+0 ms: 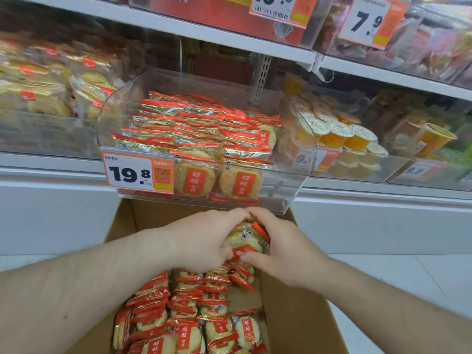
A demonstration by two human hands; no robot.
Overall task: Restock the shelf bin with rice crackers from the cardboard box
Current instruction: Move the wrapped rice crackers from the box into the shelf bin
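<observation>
Shop shelf bkgd; left hand (204, 241) & right hand (278, 249) clasp cracker packs (245, 241) above cardboard box (293, 315).

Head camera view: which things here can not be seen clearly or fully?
- Number of packets in the grip: the left hand and right hand cover most of the stack.
- Cardboard box: its near end is cut off by the bottom edge.
- Top price tag: cut off by the upper edge.
- Bags in the left bin: blurred, print unreadable.
- Small text on the 19.8 tag: too small.
</observation>
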